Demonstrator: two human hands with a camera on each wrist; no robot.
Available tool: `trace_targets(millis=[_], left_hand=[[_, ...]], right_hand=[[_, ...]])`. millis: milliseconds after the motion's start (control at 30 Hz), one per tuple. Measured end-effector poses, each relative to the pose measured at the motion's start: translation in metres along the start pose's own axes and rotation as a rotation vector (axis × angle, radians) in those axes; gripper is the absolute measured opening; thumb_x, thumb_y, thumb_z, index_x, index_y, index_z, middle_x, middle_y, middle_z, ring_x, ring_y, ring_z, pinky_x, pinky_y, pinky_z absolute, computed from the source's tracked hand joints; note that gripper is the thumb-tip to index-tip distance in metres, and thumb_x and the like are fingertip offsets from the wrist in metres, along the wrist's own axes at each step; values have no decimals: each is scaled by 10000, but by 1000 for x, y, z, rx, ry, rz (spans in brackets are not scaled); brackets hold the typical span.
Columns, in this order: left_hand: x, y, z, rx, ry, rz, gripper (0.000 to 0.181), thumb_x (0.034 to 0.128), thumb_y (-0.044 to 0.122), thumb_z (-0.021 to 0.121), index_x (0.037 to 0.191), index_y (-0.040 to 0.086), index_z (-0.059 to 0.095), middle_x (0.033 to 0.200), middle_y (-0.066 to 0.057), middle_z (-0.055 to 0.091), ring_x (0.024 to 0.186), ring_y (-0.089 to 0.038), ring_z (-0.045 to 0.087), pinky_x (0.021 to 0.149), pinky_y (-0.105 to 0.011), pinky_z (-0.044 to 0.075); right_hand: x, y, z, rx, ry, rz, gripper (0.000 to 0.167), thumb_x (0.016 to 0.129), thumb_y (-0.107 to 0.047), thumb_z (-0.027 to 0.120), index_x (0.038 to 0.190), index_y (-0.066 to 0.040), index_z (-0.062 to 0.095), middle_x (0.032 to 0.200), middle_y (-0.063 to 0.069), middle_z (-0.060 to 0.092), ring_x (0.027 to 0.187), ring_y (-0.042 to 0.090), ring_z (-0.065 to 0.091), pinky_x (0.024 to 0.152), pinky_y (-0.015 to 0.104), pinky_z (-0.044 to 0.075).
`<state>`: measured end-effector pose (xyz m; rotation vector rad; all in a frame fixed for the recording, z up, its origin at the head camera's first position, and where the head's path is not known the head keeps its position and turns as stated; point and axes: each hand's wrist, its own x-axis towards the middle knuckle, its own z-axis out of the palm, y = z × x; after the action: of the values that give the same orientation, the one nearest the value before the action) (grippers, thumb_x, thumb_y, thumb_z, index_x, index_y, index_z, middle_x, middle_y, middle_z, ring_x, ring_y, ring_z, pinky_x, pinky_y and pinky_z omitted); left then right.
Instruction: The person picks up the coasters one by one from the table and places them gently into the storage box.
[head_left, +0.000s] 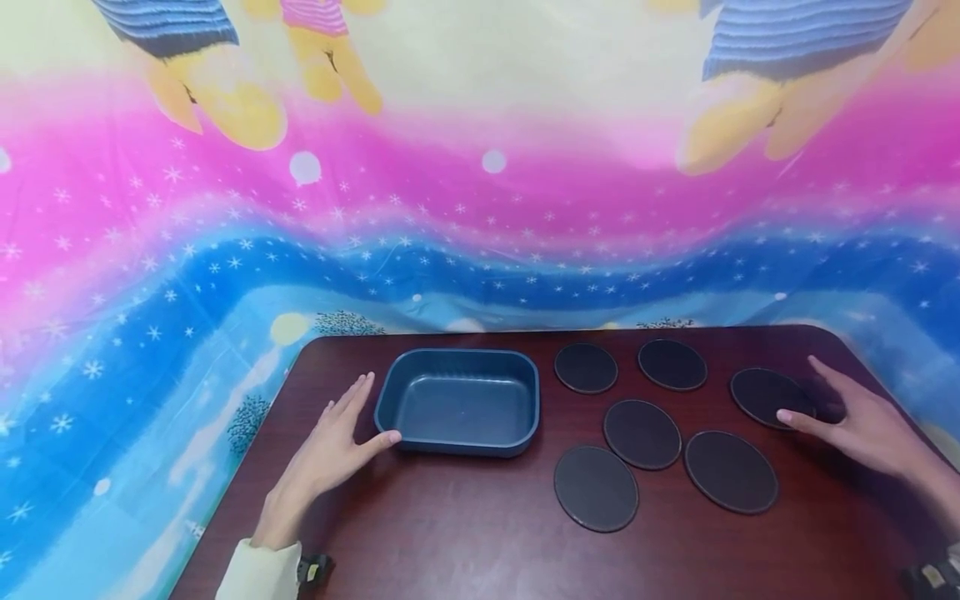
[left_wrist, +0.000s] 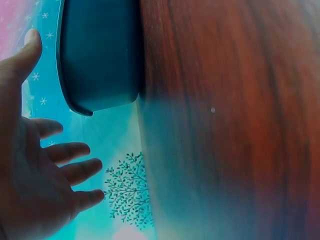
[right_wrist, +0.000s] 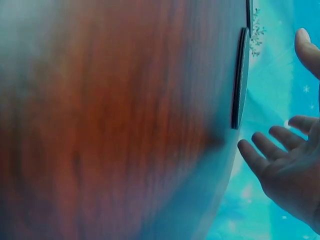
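Observation:
A dark blue rectangular tub [head_left: 457,446] stands at the back left of the table, with nothing inside it. My left hand [head_left: 330,454] is held beside the tub's left side, fingers spread; in the left wrist view a gap shows between the hand [left_wrist: 40,170] and the tub [left_wrist: 100,60]. Several round black coasters lie flat to the right of the tub. My right hand [head_left: 873,425] hovers by the rightmost coaster [head_left: 765,396], its thumb overlapping that coaster's edge in the head view. In the right wrist view the hand [right_wrist: 290,165] holds nothing, apart from the coaster [right_wrist: 241,80].
The dark red-brown table [head_left: 450,533] has rounded back corners. Other coasters lie at the back [head_left: 585,367] and nearer the front [head_left: 596,488]. Behind the table hangs a colourful printed cloth [head_left: 450,208], close against the back edge.

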<state>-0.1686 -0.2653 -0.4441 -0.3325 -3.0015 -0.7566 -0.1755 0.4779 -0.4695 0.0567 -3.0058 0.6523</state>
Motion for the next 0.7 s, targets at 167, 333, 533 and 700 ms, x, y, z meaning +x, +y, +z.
trace_targets(millis=[167,333,533,700], left_hand=[[1,-2,2,-54,-7,39,1066,952,637,730,1743,183,177,1791,-162,241,1622,-471,294,1233,-719,343],[4,-6,4,-79,-5,84,1046,954,586,759,1738,174,203,1774,-165,290,1609,-450,341,1217,-697,385],[6,-7,4,-99,-25,89,1023,962,581,752,1732,157,228,1748,-176,347,1593,-446,376,1209,-691,401],[9,-5,4,-150,-42,88,1028,957,559,773,1725,127,243,1734,-174,376,1546,-424,464,1183,-640,461]], right_hand=[[7,8,1,28,-43,-1,1133,975,-480,781,1731,-65,46,1696,422,164,1287,770,422,909,795,407],[15,18,-1,93,-76,-32,1056,995,-398,782,1732,-66,102,1723,386,158,1311,738,443,879,455,583],[23,31,0,137,-84,-44,990,1007,-362,776,1732,-88,160,1808,45,127,1301,699,476,682,30,373],[28,41,0,197,-83,-75,937,1018,-309,770,1739,-168,189,1645,-309,233,1108,-162,638,741,-10,407]])
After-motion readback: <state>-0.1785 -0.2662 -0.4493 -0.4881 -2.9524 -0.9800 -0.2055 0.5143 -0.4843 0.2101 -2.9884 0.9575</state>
